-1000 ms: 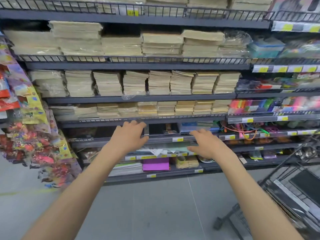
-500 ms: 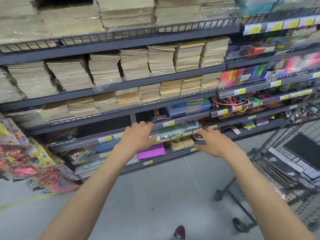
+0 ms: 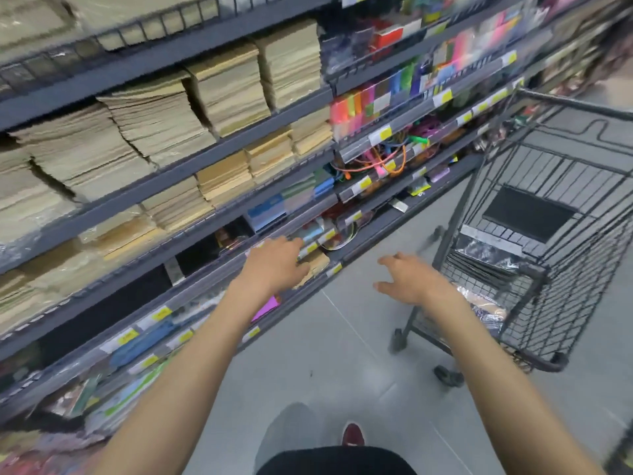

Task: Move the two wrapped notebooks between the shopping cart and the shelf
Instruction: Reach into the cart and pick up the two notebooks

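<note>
Dark notebooks in shiny clear wrap [image 3: 486, 260] lie stacked in the black wire shopping cart [image 3: 582, 289] at the right. The grey shelf unit [image 3: 212, 149] fills the left, stacked with tan notebooks. My left hand [image 3: 274, 265] hovers with relaxed fingers before a low shelf rail and holds nothing. Over the floor between shelf and cart, my right hand [image 3: 407, 279] is empty with fingers spread, a short way left of the cart's front corner.
Coloured sticky notes [image 3: 363, 104] and cords [image 3: 387, 159] fill the shelves beyond the notebooks. A purple pack [image 3: 265, 308] lies on the bottom shelf. Grey floor [image 3: 325, 354] lies between me and the cart. My red shoe [image 3: 352, 435] shows below.
The view has swung right and down, bringing the cart closer. Both hands have drawn back from the low shelf; the right hand has moved toward the cart.
</note>
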Tool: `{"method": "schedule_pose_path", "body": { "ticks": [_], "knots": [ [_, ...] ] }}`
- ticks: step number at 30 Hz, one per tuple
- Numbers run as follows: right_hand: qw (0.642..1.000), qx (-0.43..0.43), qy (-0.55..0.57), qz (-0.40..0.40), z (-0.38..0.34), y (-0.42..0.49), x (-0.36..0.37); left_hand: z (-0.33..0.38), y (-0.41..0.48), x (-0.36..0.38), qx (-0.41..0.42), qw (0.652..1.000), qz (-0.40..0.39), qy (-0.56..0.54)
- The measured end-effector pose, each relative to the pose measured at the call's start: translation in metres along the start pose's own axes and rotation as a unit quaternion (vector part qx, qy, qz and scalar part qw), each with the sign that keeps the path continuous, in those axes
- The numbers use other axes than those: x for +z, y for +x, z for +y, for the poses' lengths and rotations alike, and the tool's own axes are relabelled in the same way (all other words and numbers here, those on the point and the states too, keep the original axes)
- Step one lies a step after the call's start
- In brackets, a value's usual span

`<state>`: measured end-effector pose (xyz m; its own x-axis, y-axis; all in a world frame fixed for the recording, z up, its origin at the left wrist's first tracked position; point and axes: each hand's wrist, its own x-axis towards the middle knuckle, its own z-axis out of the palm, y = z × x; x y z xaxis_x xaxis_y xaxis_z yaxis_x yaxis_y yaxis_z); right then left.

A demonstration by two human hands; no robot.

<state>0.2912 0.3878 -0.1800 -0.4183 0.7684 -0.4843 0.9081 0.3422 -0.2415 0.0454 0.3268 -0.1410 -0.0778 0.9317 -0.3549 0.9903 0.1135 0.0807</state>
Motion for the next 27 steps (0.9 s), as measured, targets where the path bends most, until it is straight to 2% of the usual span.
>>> {"method": "schedule_pose_path", "body": {
  "ticks": [6,11,18,27],
  "knots": [
    [0.991,0.114,0.062,0.000,0.049,0.010,0.011,0.040,0.095,0.005,0.106,0.993,-0.051,0.033],
    [0.968,0.211,0.133,-0.017,0.073,0.025,0.022,0.071,0.171,0.008,0.191,0.975,-0.079,0.082],
    [0.915,0.334,0.227,-0.006,0.081,0.030,0.046,0.129,0.246,0.011,0.340,0.921,-0.124,0.146],
    [0.848,0.421,0.320,0.025,0.116,0.033,0.070,0.227,0.298,0.031,0.454,0.845,-0.174,0.224]
  ]
}}
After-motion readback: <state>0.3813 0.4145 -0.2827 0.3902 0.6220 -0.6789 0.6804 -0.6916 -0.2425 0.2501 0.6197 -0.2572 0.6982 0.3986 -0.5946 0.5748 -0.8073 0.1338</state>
